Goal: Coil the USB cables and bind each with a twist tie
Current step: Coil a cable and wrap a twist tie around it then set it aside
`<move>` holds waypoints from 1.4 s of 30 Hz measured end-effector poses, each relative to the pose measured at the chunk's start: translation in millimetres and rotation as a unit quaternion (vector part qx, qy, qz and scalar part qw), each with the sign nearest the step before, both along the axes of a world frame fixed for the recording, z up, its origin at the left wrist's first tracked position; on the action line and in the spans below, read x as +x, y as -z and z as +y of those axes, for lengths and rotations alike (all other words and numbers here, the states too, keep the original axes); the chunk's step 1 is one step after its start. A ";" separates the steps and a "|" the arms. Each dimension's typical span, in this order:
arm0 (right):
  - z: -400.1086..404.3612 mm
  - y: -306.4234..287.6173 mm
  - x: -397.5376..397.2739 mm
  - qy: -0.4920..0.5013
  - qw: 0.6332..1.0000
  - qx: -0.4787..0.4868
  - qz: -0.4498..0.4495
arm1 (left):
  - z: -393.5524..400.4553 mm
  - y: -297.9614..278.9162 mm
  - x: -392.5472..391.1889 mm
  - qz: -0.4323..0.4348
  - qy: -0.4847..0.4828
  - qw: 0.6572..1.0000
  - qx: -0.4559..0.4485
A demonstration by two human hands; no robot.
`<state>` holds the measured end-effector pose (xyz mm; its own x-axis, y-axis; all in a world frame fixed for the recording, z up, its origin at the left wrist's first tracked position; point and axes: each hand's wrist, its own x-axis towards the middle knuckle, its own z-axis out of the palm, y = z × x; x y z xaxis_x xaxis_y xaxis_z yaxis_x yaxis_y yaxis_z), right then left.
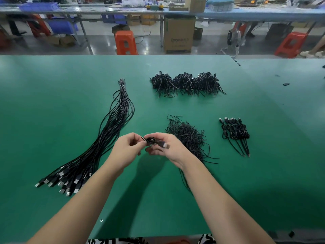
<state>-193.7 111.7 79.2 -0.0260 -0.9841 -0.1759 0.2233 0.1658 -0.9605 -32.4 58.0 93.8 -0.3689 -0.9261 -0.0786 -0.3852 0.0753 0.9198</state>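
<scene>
Above the green table (52,106) my two hands hold one small coiled black USB cable (151,140). My right hand (164,147) grips the coil, and its silver plug (165,145) sticks out past the fingers. My left hand (126,147) pinches a thin black twist tie end at the coil's left side. A long bundle of uncoiled USB cables (105,136) lies to the left, plugs toward me. A loose heap of black twist ties (189,138) lies just right of my hands. Several bound coils (234,131) lie in a row at the right.
Three big piles of finished black coils (186,83) lie at the far middle of the table. Small dark scraps (286,84) lie at the far right. Beyond the table's edge stand orange stools (125,43), a cardboard box (178,35) and other workbenches.
</scene>
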 end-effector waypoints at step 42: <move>2.6 8.7 -4.5 0.067 0.982 -0.031 0.176 | 1.3 5.1 -3.9 -0.108 0.030 0.982 -0.152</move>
<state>-198.2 114.3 70.6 -0.2048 -0.9761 -0.0732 -0.1075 0.0967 -0.9895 -36.3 59.3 88.7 -0.4295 -0.8955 0.1164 -0.5547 0.3634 0.7485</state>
